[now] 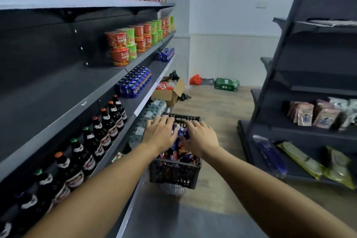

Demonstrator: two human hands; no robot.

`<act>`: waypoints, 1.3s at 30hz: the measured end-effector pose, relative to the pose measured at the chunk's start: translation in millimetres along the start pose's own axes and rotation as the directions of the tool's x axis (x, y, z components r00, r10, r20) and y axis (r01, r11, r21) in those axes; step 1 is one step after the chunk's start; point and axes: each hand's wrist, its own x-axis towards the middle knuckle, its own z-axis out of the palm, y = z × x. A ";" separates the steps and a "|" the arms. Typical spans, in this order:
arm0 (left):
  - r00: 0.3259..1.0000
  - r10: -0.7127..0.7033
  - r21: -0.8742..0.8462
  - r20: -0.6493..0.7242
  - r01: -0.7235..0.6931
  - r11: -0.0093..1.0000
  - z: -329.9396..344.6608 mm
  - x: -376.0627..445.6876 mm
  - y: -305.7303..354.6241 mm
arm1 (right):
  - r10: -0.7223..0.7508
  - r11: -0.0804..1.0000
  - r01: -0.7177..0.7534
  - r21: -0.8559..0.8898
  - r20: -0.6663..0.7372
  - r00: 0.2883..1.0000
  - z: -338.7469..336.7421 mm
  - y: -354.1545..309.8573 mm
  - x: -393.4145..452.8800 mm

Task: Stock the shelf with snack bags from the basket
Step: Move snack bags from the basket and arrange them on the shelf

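Note:
A black plastic basket [174,173] stands on the floor by the left shelving, piled with blue, red and orange snack bags [178,151]. Both my hands reach into its top. My left hand [159,133] lies over the bags at the left with fingers curled down onto them. My right hand [200,136] is at the right, its fingers closing on a blue and white bag [181,131] between the two hands. The bags under my palms are hidden. The dark left shelf unit [58,91] has a long bare stretch at mid height.
Left shelves carry purple cups, red and green noodle bowls [123,44], blue cans [135,83], brown bottles [92,141] and water packs below. An open cardboard box [170,91] and a green pack [227,84] sit on the floor. A dark rack [301,83] with packets stands right.

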 end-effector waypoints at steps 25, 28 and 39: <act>0.953 -0.201 0.007 0.227 0.204 0.979 202.3 293.7 -106.9 | -0.084 0.996 0.074 0.050 0.238 0.968 192.2 125.0 324.0; 0.920 -0.279 0.030 0.277 0.282 0.959 234.1 309.8 -107.4 | -0.137 0.990 0.126 0.058 0.298 0.945 229.2 154.5 350.3; 0.874 -0.293 0.065 0.388 0.291 0.954 402.5 359.1 -127.8 | -0.331 0.933 0.357 0.035 0.470 0.818 409.9 193.1 411.1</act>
